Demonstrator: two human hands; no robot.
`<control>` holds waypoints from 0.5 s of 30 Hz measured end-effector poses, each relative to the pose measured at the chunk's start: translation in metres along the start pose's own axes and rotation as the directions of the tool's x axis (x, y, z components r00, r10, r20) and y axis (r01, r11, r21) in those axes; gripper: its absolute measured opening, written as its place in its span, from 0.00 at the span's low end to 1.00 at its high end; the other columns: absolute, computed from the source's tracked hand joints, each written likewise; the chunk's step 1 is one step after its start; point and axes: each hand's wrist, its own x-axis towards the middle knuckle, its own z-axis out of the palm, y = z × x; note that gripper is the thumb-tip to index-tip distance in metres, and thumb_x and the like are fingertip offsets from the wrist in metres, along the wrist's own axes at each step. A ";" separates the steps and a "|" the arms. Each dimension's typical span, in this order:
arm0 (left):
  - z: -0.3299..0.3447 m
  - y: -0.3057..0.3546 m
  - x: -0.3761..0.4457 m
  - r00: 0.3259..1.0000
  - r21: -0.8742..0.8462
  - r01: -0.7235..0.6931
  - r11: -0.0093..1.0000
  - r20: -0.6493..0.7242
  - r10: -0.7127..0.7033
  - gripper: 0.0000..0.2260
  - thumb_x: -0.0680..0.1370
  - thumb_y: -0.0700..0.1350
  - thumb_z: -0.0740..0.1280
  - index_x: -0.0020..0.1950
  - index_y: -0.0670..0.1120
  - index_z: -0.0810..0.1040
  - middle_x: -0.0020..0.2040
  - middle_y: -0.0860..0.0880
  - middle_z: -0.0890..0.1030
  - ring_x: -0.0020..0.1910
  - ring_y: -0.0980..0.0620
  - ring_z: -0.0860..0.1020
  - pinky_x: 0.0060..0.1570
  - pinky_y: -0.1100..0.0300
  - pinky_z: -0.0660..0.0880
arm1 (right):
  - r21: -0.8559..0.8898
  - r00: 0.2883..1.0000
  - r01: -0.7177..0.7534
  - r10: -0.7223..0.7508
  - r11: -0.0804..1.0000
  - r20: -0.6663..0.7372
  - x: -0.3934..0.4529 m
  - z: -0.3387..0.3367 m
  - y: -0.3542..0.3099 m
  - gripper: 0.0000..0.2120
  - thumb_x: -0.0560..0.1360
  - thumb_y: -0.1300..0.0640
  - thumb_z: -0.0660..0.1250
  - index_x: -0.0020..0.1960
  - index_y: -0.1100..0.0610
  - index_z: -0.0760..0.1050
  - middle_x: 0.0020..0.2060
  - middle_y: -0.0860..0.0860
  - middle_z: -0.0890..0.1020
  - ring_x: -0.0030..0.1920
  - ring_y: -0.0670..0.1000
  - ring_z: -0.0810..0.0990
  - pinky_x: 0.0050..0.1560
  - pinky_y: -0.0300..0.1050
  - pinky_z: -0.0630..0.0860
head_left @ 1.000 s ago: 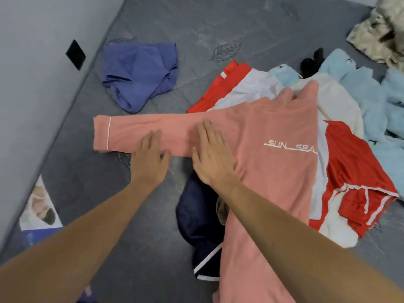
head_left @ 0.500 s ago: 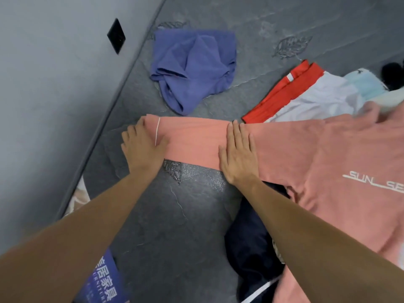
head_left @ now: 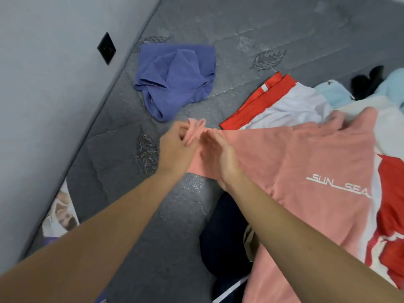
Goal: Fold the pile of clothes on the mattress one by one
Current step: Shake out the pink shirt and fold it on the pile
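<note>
Close together over a grey mattress [head_left: 273,29]: left hand [head_left: 175,149], fingers curled, gripping the bunched cuff of a pink long-sleeved shirt [head_left: 295,162]; right hand [head_left: 218,156], fingers straight, edge-on against the sleeve. Shirt body spread rightward over red-and-white clothes [head_left: 273,101] and a dark garment [head_left: 225,232]. Likely risks: sleeve folding crooked from the bunching, shirt dragging the pile beneath out of place.

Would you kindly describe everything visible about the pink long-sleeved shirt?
The pink long-sleeved shirt, soft knit with white SUN_SEA lettering, lies spread over the clothes pile on the grey mattress. Its sleeve end is bunched and gripped by the left hand, while the right hand rests flat-fingered on the sleeve beside it.
</note>
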 end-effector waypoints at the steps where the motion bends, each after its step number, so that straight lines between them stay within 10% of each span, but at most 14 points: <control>1: 0.018 0.010 -0.008 0.999 -0.023 -0.022 0.999 0.046 0.023 0.10 0.73 0.43 0.75 0.50 0.53 0.77 0.38 0.53 0.82 0.36 0.62 0.81 0.40 0.62 0.78 | 0.069 1.000 0.002 -0.002 0.998 0.007 -0.006 -0.002 -0.005 0.18 0.84 0.47 0.61 0.47 0.49 0.88 0.46 0.47 0.87 0.48 0.44 0.85 0.54 0.41 0.76; 5: 0.068 0.029 -0.042 0.958 -0.054 -0.147 0.988 0.242 0.155 0.16 0.76 0.43 0.70 0.64 0.50 0.76 0.48 0.52 0.81 0.48 0.52 0.82 0.52 0.49 0.80 | 0.195 0.989 -0.055 0.081 0.979 -0.127 -0.027 -0.030 -0.031 0.08 0.81 0.49 0.68 0.45 0.49 0.80 0.34 0.47 0.78 0.35 0.45 0.78 0.41 0.40 0.74; 9: 0.085 0.023 -0.070 0.795 0.111 -0.468 0.877 0.487 0.362 0.26 0.78 0.48 0.68 0.77 0.50 0.69 0.72 0.53 0.76 0.72 0.53 0.73 0.71 0.52 0.70 | -0.473 0.897 -0.077 -0.145 0.878 -0.416 -0.040 -0.089 -0.058 0.07 0.76 0.67 0.64 0.40 0.62 0.76 0.32 0.59 0.78 0.35 0.57 0.78 0.35 0.52 0.77; 11: 0.092 0.016 -0.077 0.736 0.207 -0.569 0.796 0.559 0.381 0.28 0.80 0.52 0.67 0.80 0.47 0.67 0.78 0.52 0.69 0.78 0.51 0.66 0.75 0.50 0.66 | -0.762 0.876 -0.013 -0.360 0.648 -0.321 -0.051 -0.105 -0.063 0.06 0.74 0.68 0.63 0.50 0.62 0.76 0.41 0.59 0.82 0.45 0.60 0.81 0.43 0.48 0.77; 15: 0.104 0.001 -0.081 0.708 0.306 -0.594 0.744 0.639 0.302 0.29 0.84 0.55 0.63 0.83 0.47 0.62 0.81 0.50 0.63 0.80 0.49 0.62 0.76 0.47 0.64 | -0.969 0.738 0.198 -0.628 -0.148 0.247 -0.057 -0.117 -0.053 0.41 0.66 0.66 0.59 0.80 0.64 0.59 0.78 0.61 0.65 0.78 0.59 0.63 0.79 0.53 0.56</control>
